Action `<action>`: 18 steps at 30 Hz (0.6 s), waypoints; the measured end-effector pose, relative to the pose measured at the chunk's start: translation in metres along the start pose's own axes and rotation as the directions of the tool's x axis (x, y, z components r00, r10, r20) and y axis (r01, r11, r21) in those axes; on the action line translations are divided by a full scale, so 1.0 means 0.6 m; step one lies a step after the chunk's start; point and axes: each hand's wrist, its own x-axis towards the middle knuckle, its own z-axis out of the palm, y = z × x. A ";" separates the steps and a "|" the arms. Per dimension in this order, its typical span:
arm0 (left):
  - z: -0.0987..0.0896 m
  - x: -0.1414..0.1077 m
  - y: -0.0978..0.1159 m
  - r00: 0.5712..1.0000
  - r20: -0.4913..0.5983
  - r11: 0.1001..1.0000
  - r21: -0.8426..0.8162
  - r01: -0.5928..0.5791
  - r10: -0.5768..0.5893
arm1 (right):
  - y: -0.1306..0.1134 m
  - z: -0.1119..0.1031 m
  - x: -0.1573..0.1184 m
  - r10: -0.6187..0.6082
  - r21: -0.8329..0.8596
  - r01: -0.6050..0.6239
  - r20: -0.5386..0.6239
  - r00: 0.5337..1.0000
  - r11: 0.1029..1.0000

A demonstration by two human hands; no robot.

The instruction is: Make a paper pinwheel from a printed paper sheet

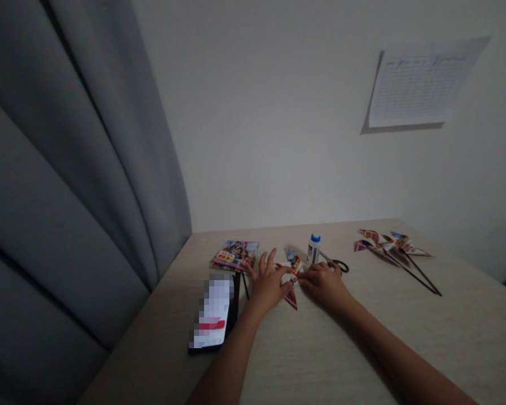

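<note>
A printed paper pinwheel (291, 296) lies on the table between my hands, its points sticking out above and below them. My left hand (269, 281) pinches its left side with thumb and index finger, while the other fingers are spread. At its right side, my right hand (324, 283) has its fingers bent together on the paper near the centre. A white glue bottle with a blue cap (314, 249) stands just behind my right hand. Scissors (339, 265) lie beyond the same hand, partly covered by its fingers.
A phone (213, 312) with a lit screen lies at the left, near a dark stick (245, 286). Printed leaflets (235, 254) are stacked behind it. Pinwheels (390, 244) on black sticks lie at the right. A curtain (109, 140) hangs left; a printed sheet (417, 90) is on the wall.
</note>
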 end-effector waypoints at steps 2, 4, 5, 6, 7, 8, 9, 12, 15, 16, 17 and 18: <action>-0.001 0.002 0.002 1.000 -0.007 1.000 -0.009 0.030 -0.030 | 0.002 0.003 0.001 0.002 0.003 -0.002 -0.006 1.000 1.000; -0.002 0.004 0.004 0.998 -0.013 0.998 -0.017 0.056 -0.056 | 0.003 0.004 0.002 0.008 0.002 -0.008 -0.008 1.000 1.000; -0.003 0.004 0.004 0.998 -0.015 0.998 -0.020 0.057 -0.057 | 0.003 0.004 0.002 0.008 0.003 -0.008 -0.009 1.000 1.000; -0.005 0.004 0.004 0.998 -0.017 0.998 -0.022 0.052 -0.052 | 0.003 0.004 0.002 0.008 0.005 -0.008 -0.010 1.000 1.000; -0.006 0.003 0.004 0.999 -0.019 0.999 -0.022 0.044 -0.044 | 0.003 0.003 0.001 0.006 0.008 -0.006 -0.013 1.000 1.000; -0.007 0.002 0.004 0.999 -0.020 0.999 -0.019 0.032 -0.033 | 0.002 0.002 0.001 0.005 0.012 -0.004 -0.015 1.000 1.000; -0.007 0.000 0.004 1.000 -0.020 1.000 -0.013 0.019 -0.019 | 0.001 0.001 0.001 0.005 0.016 -0.004 -0.015 1.000 1.000; -0.008 -0.005 0.002 1.000 -0.018 1.000 0.020 -0.011 0.011 | 0.000 -0.001 0.001 0.010 0.016 -0.010 -0.004 1.000 1.000; -0.008 -0.007 0.001 1.000 -0.016 0.999 0.046 -0.026 0.027 | -0.001 -0.001 0.002 0.011 0.007 -0.011 0.002 1.000 1.000; -0.008 -0.007 0.001 1.000 -0.014 0.999 0.047 -0.027 0.027 | -0.001 -0.001 0.002 0.012 0.004 -0.012 0.002 1.000 1.000; -0.008 -0.006 0.000 1.000 -0.011 0.999 0.048 -0.026 0.027 | -0.001 -0.001 0.002 0.013 0.000 -0.013 0.002 1.000 1.000; -0.008 -0.005 0.000 1.000 -0.007 0.999 0.048 -0.023 0.023 | -0.001 -0.001 0.002 0.015 -0.003 -0.015 0.003 1.000 1.000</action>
